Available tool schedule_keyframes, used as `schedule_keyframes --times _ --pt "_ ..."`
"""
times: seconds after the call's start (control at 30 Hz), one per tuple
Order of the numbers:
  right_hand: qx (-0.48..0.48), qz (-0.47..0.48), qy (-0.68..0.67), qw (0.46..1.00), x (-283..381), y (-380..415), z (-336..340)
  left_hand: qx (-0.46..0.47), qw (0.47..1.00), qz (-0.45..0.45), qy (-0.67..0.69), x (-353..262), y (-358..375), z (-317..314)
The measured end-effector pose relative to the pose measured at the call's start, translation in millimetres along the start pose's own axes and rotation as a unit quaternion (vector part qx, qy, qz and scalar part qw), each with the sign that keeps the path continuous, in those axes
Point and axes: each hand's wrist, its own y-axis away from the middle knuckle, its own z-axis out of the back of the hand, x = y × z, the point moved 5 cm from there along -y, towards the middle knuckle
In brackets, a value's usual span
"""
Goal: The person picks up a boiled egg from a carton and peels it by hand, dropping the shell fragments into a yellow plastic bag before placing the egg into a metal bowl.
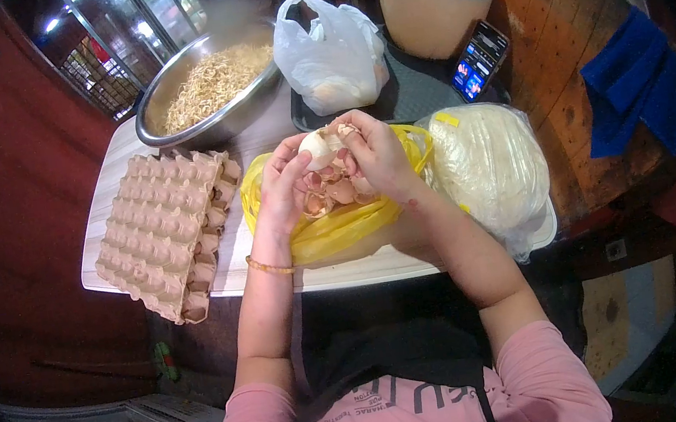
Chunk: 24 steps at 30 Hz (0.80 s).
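A partly peeled egg (316, 149), white and smooth, is held in the fingers of my left hand (280, 186). My right hand (380, 155) is closed beside it, pinching a piece of eggshell (346, 129) at the egg's right side. Below both hands an open yellow plastic bag (341, 232) holds several brown eggshell pieces (341, 191). Part of the bag's opening is hidden by my hands.
Stacked egg trays (162, 224) lie at the left. Behind are a steel basin (149, 133) of bean sprouts, a white plastic bag (330, 60), a black tray (415, 83), a phone (481, 60) and a tan lidded container (431, 10). A wrapped pale bundle (489, 167) sits right.
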Motion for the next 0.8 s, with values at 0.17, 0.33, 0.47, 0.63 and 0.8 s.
schedule_keyframes --times 0.17,0.33,0.47,0.63,0.8 --pt "-0.017 -0.005 -0.004 1.000 -5 0 -2 0.006 0.997 0.013 0.079 4 -1 -1" --pt "-0.035 -0.003 0.035 0.999 -3 1 2 0.034 0.994 0.024 0.099 5 0 -7" --pt "-0.079 0.066 0.166 0.981 -8 -1 3 0.065 0.993 0.037 0.088 6 2 -9" --pt "-0.091 0.089 0.163 0.978 -2 -1 9 0.114 0.985 0.035 0.123 6 7 -9" --pt "-0.047 0.062 0.147 0.986 12 3 4 0.029 0.995 -0.020 0.096 -8 -1 -9"
